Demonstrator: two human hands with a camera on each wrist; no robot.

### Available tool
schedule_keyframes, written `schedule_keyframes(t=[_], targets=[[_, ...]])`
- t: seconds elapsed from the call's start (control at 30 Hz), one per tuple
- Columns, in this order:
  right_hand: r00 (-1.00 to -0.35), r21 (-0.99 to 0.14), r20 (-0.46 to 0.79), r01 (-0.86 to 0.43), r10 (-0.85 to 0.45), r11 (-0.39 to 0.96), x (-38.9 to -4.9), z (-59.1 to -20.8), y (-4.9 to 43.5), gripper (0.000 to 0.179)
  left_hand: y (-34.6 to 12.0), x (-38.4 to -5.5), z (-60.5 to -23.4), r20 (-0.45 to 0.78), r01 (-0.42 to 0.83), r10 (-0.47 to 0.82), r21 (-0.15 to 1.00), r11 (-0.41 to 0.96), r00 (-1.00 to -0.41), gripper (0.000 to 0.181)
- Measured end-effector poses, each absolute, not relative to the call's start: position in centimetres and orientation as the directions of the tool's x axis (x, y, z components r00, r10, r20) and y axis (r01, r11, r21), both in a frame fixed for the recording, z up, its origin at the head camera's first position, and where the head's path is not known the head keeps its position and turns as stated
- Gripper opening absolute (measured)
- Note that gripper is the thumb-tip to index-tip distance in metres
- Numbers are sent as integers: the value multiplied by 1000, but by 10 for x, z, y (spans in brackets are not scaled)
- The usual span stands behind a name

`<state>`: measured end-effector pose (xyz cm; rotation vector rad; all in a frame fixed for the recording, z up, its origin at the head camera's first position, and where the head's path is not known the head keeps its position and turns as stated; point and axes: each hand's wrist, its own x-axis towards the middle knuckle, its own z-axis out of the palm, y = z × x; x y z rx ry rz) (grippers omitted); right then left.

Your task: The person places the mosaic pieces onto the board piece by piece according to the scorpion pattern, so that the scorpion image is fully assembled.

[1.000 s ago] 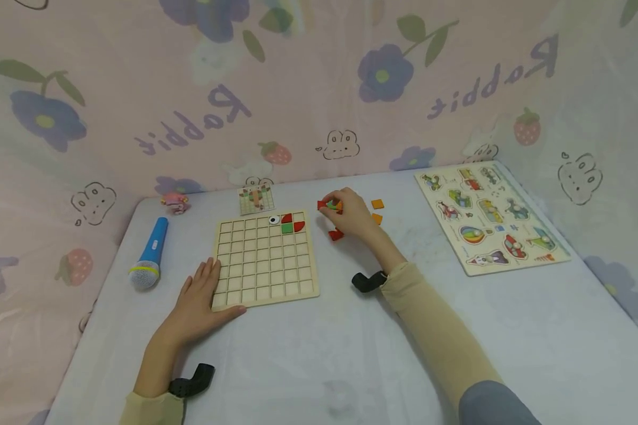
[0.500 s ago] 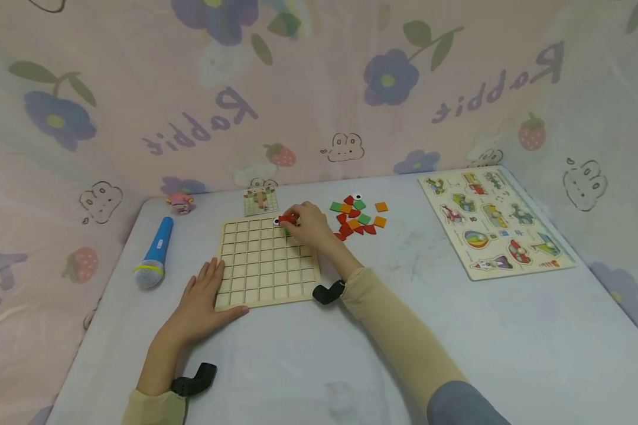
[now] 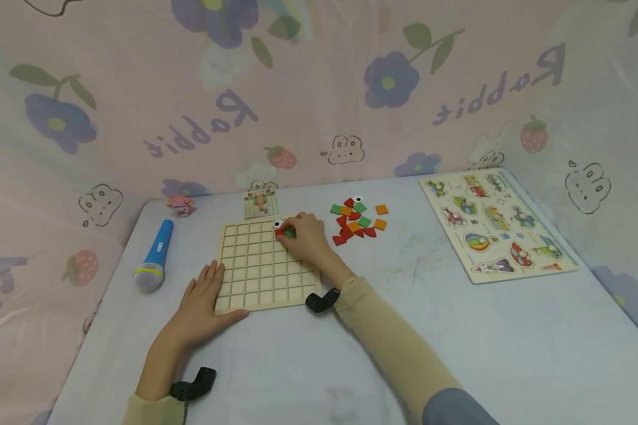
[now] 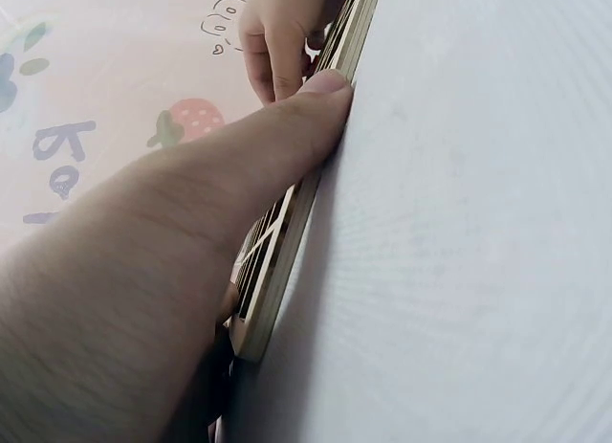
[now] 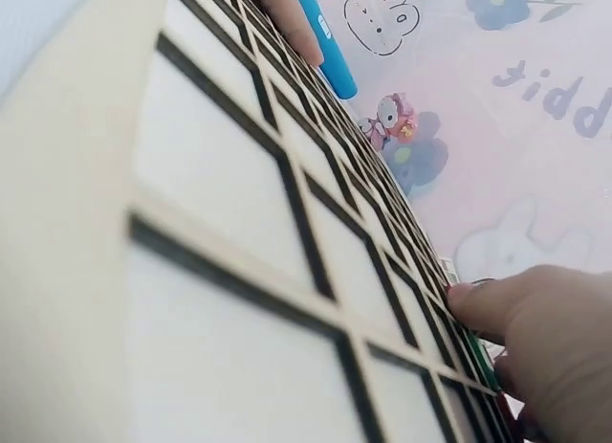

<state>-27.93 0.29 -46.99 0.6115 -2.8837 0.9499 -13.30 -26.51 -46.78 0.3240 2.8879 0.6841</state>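
My left hand (image 3: 198, 307) lies with straight fingers along the left edge of the wooden grid board (image 3: 252, 265), its thumb across the front corner. In the left wrist view, that thumb (image 4: 287, 127) rests on the board's rim. At the board's upper right, my right hand (image 3: 309, 239) pinches a small red tile (image 3: 279, 234) at a cell just below a round eye tile (image 3: 277, 224). A green square tile (image 3: 290, 234) shows to the right of the red one, partly under the fingers. The hand hides the other cells around there.
Loose red, green and orange tiles (image 3: 365, 222) lie right of the board. A pattern card (image 3: 261, 203) stands behind it. A blue toy microphone (image 3: 156, 254) and a pink figurine (image 3: 181, 205) are at left; a picture puzzle board (image 3: 489, 236) is at right.
My right hand has moved left from the loose tiles to the board with a red tile, then lowered it beneath the eye tile. My left hand has stayed on the board's edge.
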Motion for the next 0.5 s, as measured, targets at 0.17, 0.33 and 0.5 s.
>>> schedule_keyframes(t=[0.17,0.33,0.5], targets=[[-922,-589,197,-383,-333,711,-277,-472,2,25,-267,-133,-470,-106,167,239,456,874,-965,125],[-927,-583,205,-374,-315,722,-276,-473,0,26,-267,-132,-471,-117,155,233,459,875,-965,127],[-930,-565,196,-365,-310,740,-274,-473,-3,27,-266,-132,-471,-112,158,233,458,875,-966,126]])
